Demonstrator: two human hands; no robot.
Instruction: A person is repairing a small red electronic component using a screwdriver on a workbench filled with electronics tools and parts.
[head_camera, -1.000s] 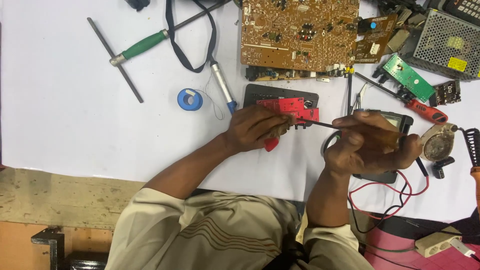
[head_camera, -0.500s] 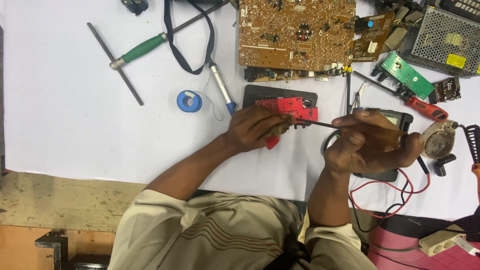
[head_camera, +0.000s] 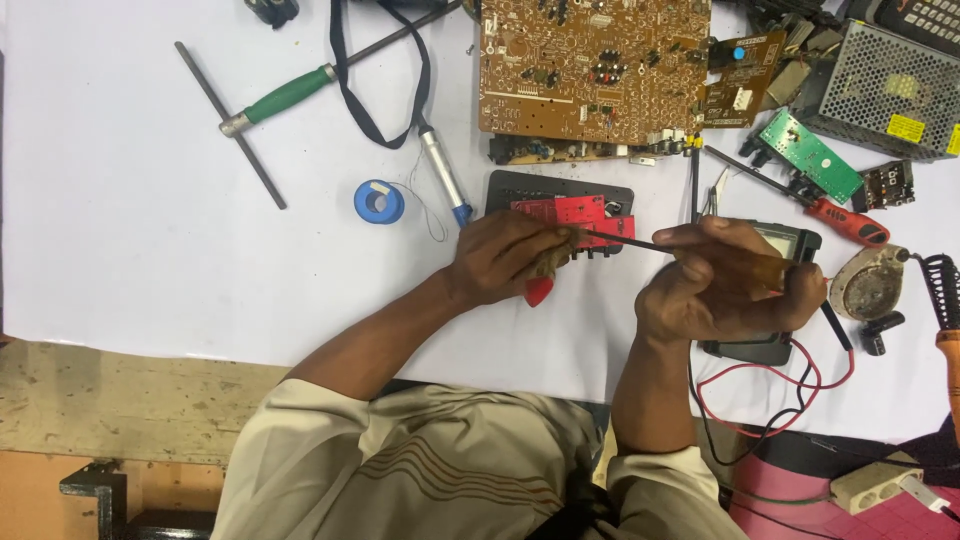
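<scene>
Two hands on one job. Small red circuit board (head_camera: 578, 212) lies on a black unit (head_camera: 520, 186) at mid-bench, just below the large brown circuit board (head_camera: 585, 65). My left hand (head_camera: 505, 258) rests on the near edge of the red board, fingers (head_camera: 548, 240) curled narrow around a red-handled tool (head_camera: 538, 290) whose rounded end sticks out below my palm. What the tool's tip is doing I cannot tell; my fingers hide it.

My right hand (head_camera: 720, 285) is closed in a fist around the amber handle of a screwdriver (head_camera: 640, 244). Its thin dark shaft runs left, nearly level, and its tip meets the red board close to my left fingertips. The right hand lies over a dark multimeter (head_camera: 790, 240), whose screen corner shows above the knuckles. Red and black leads (head_camera: 780, 400) loop out from under it toward the bench edge.

Outward, left side: blue roll of solder wire (head_camera: 379, 201) with a loose strand, soldering pen with silver barrel (head_camera: 443, 170) beside it, black strap looping above. Further left, green-handled screwdriver (head_camera: 285, 95) lying across a thin dark rod (head_camera: 230, 125).

Outward, right side: red-handled screwdriver (head_camera: 835, 218), green circuit board (head_camera: 810, 155), perforated metal power supply box (head_camera: 885, 90), round tin (head_camera: 868, 285), wooden-handled soldering iron (head_camera: 945, 310) at the far edge. White power socket (head_camera: 878, 486) near the corner.

Bench (head_camera: 120, 230) covered in white sheet.
</scene>
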